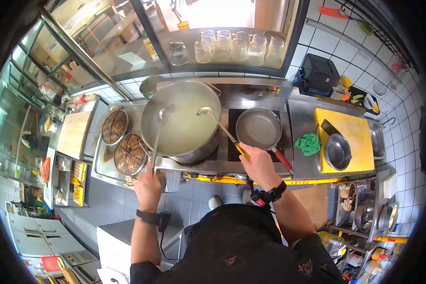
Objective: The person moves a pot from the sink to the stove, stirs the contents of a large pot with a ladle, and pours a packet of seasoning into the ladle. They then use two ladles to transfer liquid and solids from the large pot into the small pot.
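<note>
Stockpot (pixel 182 120), one, large, steel, on the left side of the cooktop; filled with a pale, cloudy liquid. Frying pan (pixel 259 128), one, red handle, on the burner just right of the stockpot; nothing in it. Steel bowl (pixel 337 151), one, on the yellow cutting board (pixel 352 128) at the right of the counter; contents cannot be told. Left hand (pixel 148 184): arm reaching forward from the body, fingers clenched round the lower end of the steel ladle (pixel 157 135), whose long handle slants up over the pot's near rim, with its bowl over the liquid at the pot's left. Right hand (pixel 258 163): arm extended, wrist just in front of the frying pan, fingers clenched round the grip of the yellow-handled ladle (pixel 222 128); its shaft crosses the pot's right rim and its bowl sits over the liquid on the right side. Ladles: two, one per hand, both bowls inside the stockpot. Wristbands: two, dark, one per wrist. Round woven lids (pixel 114 127): two, touching, on the steel surface left of the pot. Green cloth (pixel 308 144): one, crumpled, between pan and board. Clear glasses (pixel 236 47): a cluster on the ledge behind; they overlap, so the count is uncertain.
</note>
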`<action>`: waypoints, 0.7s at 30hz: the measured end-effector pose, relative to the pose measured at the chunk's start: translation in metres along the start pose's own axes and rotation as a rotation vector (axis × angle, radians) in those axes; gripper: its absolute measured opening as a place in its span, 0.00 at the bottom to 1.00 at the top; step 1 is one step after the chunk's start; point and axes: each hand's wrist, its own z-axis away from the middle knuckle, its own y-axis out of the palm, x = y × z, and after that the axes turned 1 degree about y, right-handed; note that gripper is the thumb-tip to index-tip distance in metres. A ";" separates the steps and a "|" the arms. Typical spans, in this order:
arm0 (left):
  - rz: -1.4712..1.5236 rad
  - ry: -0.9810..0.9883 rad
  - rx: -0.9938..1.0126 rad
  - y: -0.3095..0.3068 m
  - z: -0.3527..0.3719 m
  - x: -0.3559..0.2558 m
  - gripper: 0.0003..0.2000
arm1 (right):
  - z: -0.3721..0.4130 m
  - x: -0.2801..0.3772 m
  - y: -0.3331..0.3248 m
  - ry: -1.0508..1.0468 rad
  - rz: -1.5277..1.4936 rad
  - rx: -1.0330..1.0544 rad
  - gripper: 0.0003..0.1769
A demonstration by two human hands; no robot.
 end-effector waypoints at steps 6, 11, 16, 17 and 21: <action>-0.200 0.062 0.162 0.006 -0.050 0.014 0.10 | -0.003 -0.002 0.006 0.136 -0.313 0.045 0.25; -0.173 0.088 0.251 0.015 -0.082 0.011 0.10 | -0.007 0.014 -0.001 0.389 -0.653 0.195 0.25; -0.012 0.104 0.253 0.013 -0.096 0.023 0.11 | -0.009 0.023 -0.008 0.462 -0.779 0.206 0.25; 0.174 0.114 0.279 0.022 -0.100 0.042 0.11 | -0.010 0.025 -0.009 0.464 -0.785 0.204 0.24; 0.764 -0.364 0.592 -0.011 -0.094 0.036 0.12 | -0.013 0.021 -0.001 0.482 -0.823 0.212 0.23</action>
